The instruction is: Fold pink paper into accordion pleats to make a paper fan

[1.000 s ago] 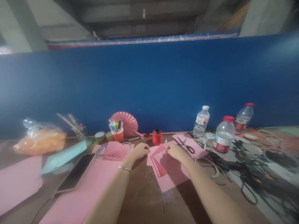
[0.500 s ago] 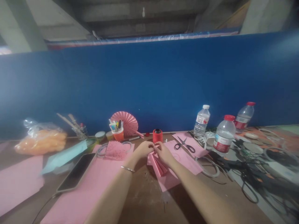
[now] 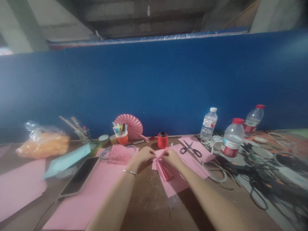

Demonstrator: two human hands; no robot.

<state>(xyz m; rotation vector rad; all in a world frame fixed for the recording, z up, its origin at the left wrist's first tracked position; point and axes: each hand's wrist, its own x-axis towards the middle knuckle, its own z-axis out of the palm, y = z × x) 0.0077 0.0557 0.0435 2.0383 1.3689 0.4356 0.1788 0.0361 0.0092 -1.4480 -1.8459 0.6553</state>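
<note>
A pleated pink paper fan (image 3: 165, 170) lies folded on a pink sheet (image 3: 176, 187), its pleats spread a little at the near end. At its far end, my left hand (image 3: 146, 155) is closed in a pinch on the left side. My right hand (image 3: 172, 158) pinches just to the right, over the fan's narrow end. What the fingertips hold is too small to make out. Just beyond the hands stands a spool of red thread (image 3: 163, 141). Scissors with black handles (image 3: 191, 149) lie on pink paper to the right.
An opened pink fan (image 3: 131, 125) leans behind a cup of markers (image 3: 122, 138). On the left are a phone (image 3: 80, 176), a bag of orange stuff (image 3: 44, 144) and pink sheets. Water bottles (image 3: 232, 139) and tangled cables (image 3: 260, 179) crowd the right. A blue panel (image 3: 154, 80) closes the back.
My hands, close together half a second ago, have drawn apart sideways at the fan's far end. The folded fan stays in the same place.
</note>
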